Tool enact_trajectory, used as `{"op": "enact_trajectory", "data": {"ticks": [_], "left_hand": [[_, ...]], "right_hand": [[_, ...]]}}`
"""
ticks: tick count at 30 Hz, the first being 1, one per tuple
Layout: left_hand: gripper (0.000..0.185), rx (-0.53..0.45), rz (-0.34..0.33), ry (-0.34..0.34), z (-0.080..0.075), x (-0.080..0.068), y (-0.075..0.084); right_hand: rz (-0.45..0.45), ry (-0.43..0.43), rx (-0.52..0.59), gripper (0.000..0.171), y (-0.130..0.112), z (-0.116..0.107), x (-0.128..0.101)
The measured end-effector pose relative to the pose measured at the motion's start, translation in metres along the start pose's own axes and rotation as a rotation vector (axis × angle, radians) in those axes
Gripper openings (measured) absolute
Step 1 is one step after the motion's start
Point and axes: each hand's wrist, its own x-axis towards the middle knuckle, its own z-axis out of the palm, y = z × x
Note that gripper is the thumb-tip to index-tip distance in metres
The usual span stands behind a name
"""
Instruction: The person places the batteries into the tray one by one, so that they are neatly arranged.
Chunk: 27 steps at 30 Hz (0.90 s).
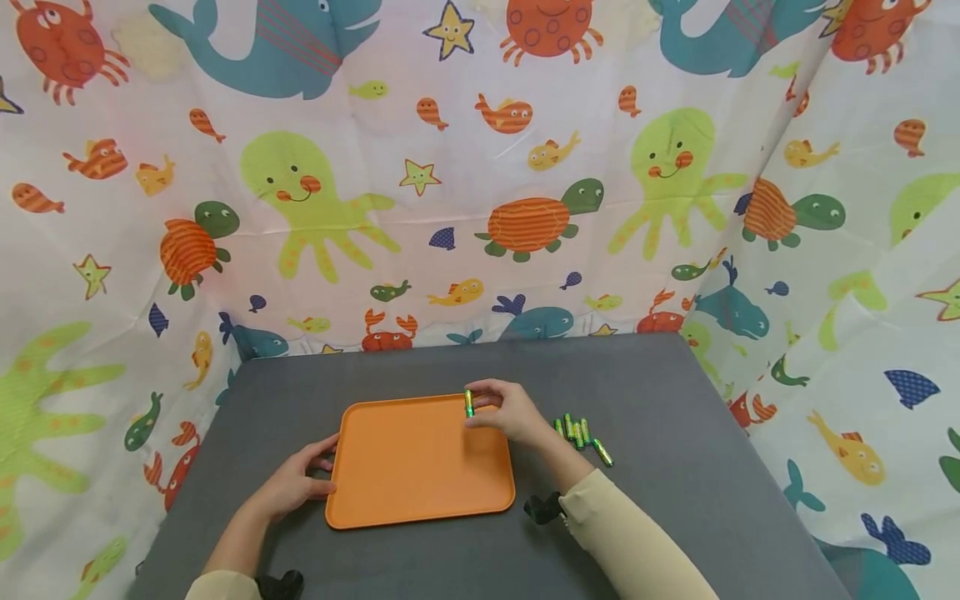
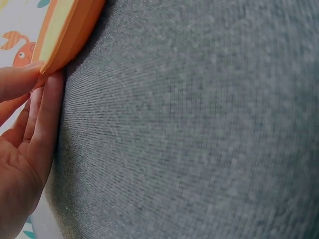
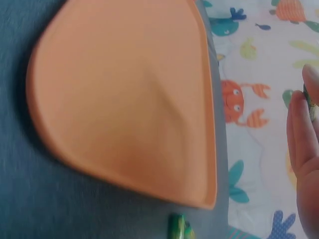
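Orange tray on grey counter, one battery held above it

Grey fabric covers the counter (image 1: 675,467), backed by a sea-creature curtain (image 1: 315,192). An orange tray (image 1: 420,467) lies flat at its middle, with nothing lying inside it. The left hand (image 1: 288,487) rests against the tray's left rim, fingers fairly straight. The right hand (image 1: 506,410) hovers over the tray's far right corner, its fingertips pinching a green battery (image 1: 469,403) held upright. Loose green batteries (image 1: 581,435) lie in a small cluster on the counter, just right of the tray.
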Motion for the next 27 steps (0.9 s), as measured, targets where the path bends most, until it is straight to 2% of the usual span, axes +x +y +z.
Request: {"op": "enact_trajectory", "data": {"ticks": [8, 12, 21, 27], "left_hand": [[0.089, -0.015, -0.035, 0.011, 0.000, 0.002, -0.005], [0.089, -0.016, -0.023, 0.011, 0.000, 0.002, -0.007], [0.089, -0.008, 0.016, 0.006, -0.001, 0.002, -0.005], [0.090, -0.014, -0.027, 0.001, -0.001, 0.006, -0.006]], "right_hand": [[0.007, 0.006, -0.003, 0.056, -0.002, 0.031, 0.006], [0.035, 0.006, 0.021, 0.051, -0.002, 0.049, 0.011], [0.074, -0.018, 0.007, 0.053, 0.006, 0.080, 0.022], [0.101, -0.016, -0.030, 0.055, 0.013, 0.096, 0.028]]}}
